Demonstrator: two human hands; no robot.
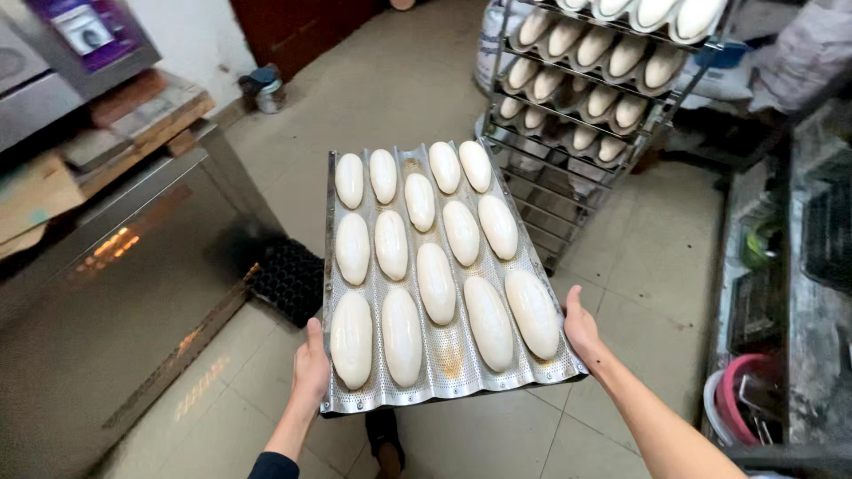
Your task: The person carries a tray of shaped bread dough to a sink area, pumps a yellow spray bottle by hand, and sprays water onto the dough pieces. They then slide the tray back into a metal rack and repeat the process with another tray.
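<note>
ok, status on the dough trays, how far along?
Done: the rack already carries several trays of shaped dough loaves on its upper shelves. In hand: the left hand and right hand grip the near corners of a perforated tray filled with pale unbaked loaves, held above the tiled floor. Left: this tray is not yet shelved; the lower rack rails look empty.

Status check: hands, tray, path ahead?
Left hand and right hand grip near corners of perforated tray. Raw dough loaves aboard, level. Loaded rack ahead, apart.
</note>
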